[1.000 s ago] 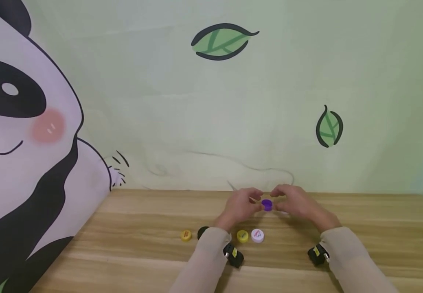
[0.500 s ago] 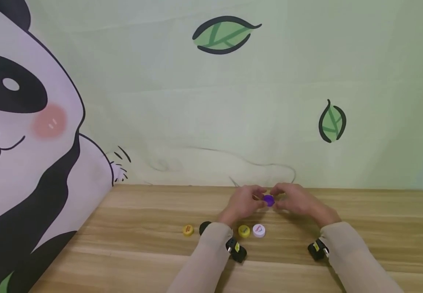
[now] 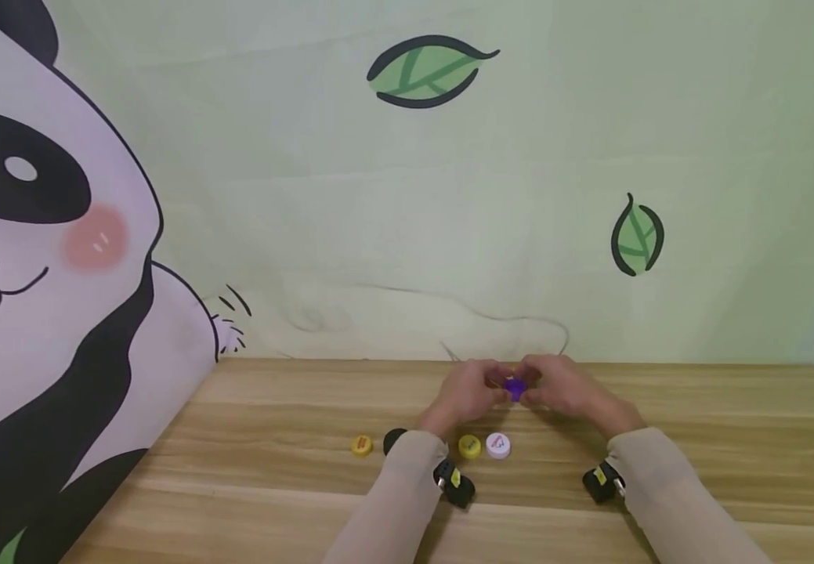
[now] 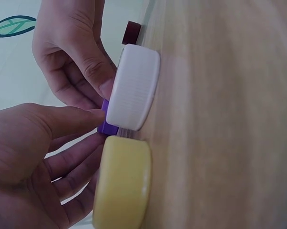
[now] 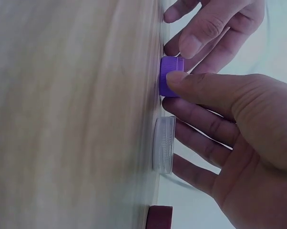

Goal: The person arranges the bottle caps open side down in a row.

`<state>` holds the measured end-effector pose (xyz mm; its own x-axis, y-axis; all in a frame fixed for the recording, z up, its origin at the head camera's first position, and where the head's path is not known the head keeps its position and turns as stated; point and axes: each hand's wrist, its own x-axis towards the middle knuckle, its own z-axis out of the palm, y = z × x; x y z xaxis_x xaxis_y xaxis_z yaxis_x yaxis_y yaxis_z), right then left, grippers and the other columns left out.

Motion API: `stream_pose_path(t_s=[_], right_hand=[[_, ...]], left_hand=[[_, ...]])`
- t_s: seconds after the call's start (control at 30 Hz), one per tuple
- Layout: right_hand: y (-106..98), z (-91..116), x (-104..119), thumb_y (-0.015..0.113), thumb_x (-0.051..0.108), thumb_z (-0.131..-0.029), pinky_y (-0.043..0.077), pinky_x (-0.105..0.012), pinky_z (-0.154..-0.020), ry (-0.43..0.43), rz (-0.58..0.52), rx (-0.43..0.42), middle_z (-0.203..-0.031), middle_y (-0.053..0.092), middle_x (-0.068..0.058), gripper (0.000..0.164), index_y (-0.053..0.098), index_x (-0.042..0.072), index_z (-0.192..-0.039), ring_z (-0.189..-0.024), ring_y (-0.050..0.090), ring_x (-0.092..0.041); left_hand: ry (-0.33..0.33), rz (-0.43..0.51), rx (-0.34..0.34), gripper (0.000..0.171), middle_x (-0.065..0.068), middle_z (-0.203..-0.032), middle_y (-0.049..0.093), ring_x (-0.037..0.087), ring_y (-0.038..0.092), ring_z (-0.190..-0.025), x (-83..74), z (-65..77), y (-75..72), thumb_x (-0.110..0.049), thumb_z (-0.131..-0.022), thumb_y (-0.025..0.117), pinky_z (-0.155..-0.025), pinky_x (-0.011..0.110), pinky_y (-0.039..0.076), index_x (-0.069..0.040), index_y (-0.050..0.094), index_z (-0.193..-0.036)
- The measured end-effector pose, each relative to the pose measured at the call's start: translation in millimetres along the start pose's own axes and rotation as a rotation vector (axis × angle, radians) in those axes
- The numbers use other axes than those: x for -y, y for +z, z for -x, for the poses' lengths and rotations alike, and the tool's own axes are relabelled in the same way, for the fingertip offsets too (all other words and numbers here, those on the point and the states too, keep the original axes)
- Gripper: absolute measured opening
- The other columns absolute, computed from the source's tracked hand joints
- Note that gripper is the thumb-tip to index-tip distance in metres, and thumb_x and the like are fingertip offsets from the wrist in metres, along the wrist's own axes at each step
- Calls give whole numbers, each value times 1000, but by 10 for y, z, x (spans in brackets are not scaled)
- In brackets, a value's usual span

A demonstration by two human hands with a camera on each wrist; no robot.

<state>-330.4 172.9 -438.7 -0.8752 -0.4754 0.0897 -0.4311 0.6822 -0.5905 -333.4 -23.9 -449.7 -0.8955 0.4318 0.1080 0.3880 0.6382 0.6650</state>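
Note:
A purple bottle cap (image 3: 515,390) sits at the back of the wooden table between both hands. My left hand (image 3: 470,389) holds it from the left; in the left wrist view its thumb lies against the purple side. From the right, my right hand (image 3: 560,385) pinches the cap, thumb across it and index finger beyond, as the right wrist view shows. Nearer to me stand a white cap (image 3: 498,446), a yellow cap (image 3: 469,446), a black cap (image 3: 394,441) partly hidden by the left sleeve, and another yellow cap (image 3: 361,446).
Beside the right fingers lies a clear, whitish ribbed cap (image 5: 163,144). A dark red cap (image 5: 159,217) is farther right; both are hidden in the head view. Behind the table (image 3: 280,486) rises a green backdrop (image 3: 294,204) printed with a panda and leaves.
The right hand has moved slightly left, its fingers closing in on the purple cap. The purple cap has turned between the hands. The other caps stay put.

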Motion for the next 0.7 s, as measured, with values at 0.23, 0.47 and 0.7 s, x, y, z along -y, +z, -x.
stream_pose_path(t_s=[0.23, 0.47, 0.7], right_hand=[[-11, 15, 32, 78, 1, -91, 54, -56, -97, -19, -17, -47, -107, 77, -15, 18, 73, -1, -108, -106, 71, -36], [-126, 19, 85, 76, 2, -95, 51, -60, -100, -81, -19, -84, -103, 78, -14, 11, 74, 0, -105, -107, 72, -39], [-170, 41, 144, 75, 7, -98, 53, -59, -98, -62, -36, -71, -105, 78, -13, 10, 75, 2, -107, -107, 71, -37]], left_hand=[[33, 20, -7, 37, 8, -119, 77, 17, 74, -100, 22, 13, -4, -1, -93, 77, -84, 24, 56, -7, 74, -130], [72, 24, -47, 33, 7, -121, 77, 17, 74, -99, 2, -3, -61, 3, -93, 75, -81, 21, 56, -6, 75, -125], [59, 42, -67, 30, 5, -122, 77, 18, 75, -97, -13, 51, -106, 0, -92, 79, -78, 21, 57, -8, 78, -122]])
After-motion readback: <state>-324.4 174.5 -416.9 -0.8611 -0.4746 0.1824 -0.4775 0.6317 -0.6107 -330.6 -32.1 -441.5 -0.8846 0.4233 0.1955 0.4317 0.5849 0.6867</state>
